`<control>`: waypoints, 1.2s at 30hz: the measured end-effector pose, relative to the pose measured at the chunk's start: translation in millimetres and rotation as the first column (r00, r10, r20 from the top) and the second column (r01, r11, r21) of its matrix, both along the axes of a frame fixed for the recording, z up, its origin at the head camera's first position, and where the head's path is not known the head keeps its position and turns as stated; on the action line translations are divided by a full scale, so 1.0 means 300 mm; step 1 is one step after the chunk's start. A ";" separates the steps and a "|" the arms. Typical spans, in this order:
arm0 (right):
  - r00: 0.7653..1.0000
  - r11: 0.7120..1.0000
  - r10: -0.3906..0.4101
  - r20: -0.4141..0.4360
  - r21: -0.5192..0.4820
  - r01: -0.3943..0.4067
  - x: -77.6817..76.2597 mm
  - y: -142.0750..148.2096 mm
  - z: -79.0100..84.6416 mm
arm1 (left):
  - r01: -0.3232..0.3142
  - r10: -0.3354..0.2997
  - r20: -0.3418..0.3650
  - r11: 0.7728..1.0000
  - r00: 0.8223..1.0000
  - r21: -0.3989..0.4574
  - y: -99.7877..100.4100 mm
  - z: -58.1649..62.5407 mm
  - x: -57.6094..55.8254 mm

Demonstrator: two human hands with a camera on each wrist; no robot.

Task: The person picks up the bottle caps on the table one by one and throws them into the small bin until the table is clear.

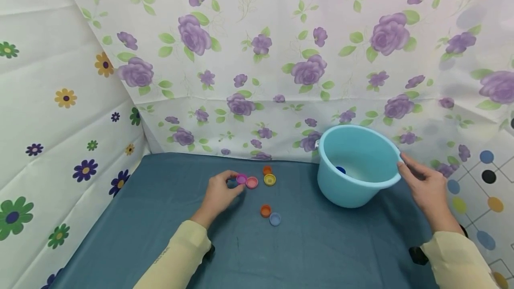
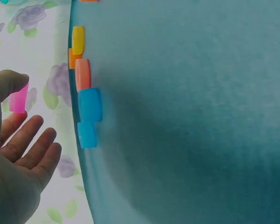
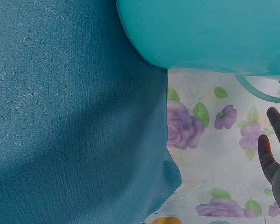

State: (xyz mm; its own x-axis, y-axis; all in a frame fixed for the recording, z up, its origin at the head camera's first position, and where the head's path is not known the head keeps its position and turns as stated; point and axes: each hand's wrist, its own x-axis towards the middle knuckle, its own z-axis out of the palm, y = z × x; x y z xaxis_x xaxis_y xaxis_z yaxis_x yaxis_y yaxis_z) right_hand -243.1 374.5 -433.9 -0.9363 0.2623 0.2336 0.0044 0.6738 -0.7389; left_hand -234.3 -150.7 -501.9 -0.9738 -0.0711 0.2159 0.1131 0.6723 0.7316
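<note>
My left hand (image 1: 220, 193) pinches a magenta bottle cap (image 2: 18, 99) between thumb and forefinger, its other fingers spread. Close to it on the blue cloth lie a salmon-pink cap (image 1: 251, 183), a yellow cap (image 1: 270, 179) and an orange cap (image 1: 267, 170). Two blue caps (image 2: 90, 105) show beside the pink one in the left wrist view; the hand hides them in the head view. My right hand (image 1: 429, 191) holds the right rim of a light blue bucket (image 1: 345, 191), which leans slightly forward. A dark blue cap (image 1: 341, 170) lies inside it.
Nearer the front, another orange cap (image 1: 266, 211) touches a pale blue cap (image 1: 275, 219). Blue cloth (image 1: 313, 253) covers the table. A flower-patterned sheet (image 1: 241, 79) hangs behind, with more patterned sheets at both sides. The bucket's handle (image 3: 256, 91) shows in the right wrist view.
</note>
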 end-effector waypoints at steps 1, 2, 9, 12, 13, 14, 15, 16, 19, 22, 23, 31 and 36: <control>1.000 1.000 0.000 -0.001 0.000 0.000 0.000 0.000 0.000 | -0.003 0.003 0.000 1.000 1.000 0.011 0.000 0.004 -0.003; 1.000 1.000 0.001 -0.003 0.001 -0.001 0.000 0.000 -0.001 | -0.004 0.004 0.002 1.000 1.000 0.025 0.000 0.007 -0.006; 1.000 1.000 0.006 -0.004 0.004 -0.006 -0.002 0.004 -0.004 | 0.003 -0.001 -0.024 0.997 1.000 0.073 0.012 0.024 -0.026; 1.000 1.000 0.003 -0.003 0.004 -0.003 -0.003 0.006 -0.006 | 0.008 -0.007 -0.015 0.996 1.000 0.088 0.024 0.036 -0.031; 1.000 1.000 0.002 -0.002 0.004 -0.002 -0.004 0.006 -0.007 | 0.011 -0.011 -0.010 0.995 1.000 0.096 0.029 0.041 -0.033; 1.000 1.000 0.002 -0.002 0.003 -0.002 -0.004 0.006 -0.007 | 0.017 -0.017 -0.006 0.995 1.000 0.102 0.034 0.045 -0.036; 1.000 1.000 0.001 -0.002 0.004 -0.001 -0.004 0.006 -0.008 | 0.023 -0.022 -0.006 0.994 1.000 0.109 0.039 0.050 -0.038; 1.000 1.000 0.000 -0.001 0.004 0.000 -0.004 0.006 -0.008 | 0.029 -0.029 -0.007 0.993 1.000 0.116 0.045 0.054 -0.042; 1.000 1.000 0.000 0.001 0.007 0.000 -0.002 0.005 -0.008 | 0.053 -0.049 -0.029 0.988 0.998 0.145 0.063 0.066 -0.051; 1.000 1.000 0.001 0.001 0.011 -0.001 0.000 0.005 -0.008 | 0.067 -0.059 -0.057 0.987 0.997 0.149 0.082 0.076 -0.062; 1.000 1.000 0.003 0.000 0.010 -0.003 0.001 0.005 -0.008 | 0.070 -0.061 -0.066 0.987 0.996 0.147 0.089 0.080 -0.065; 1.000 1.000 0.005 0.001 0.003 -0.005 0.000 0.005 -0.007 | 0.097 -0.085 -0.075 0.980 0.994 0.173 0.146 0.120 -0.081; 1.000 1.000 0.005 -0.002 0.012 -0.005 0.002 0.005 -0.010 | 0.128 -0.113 -0.088 0.973 0.990 0.193 0.189 0.159 -0.088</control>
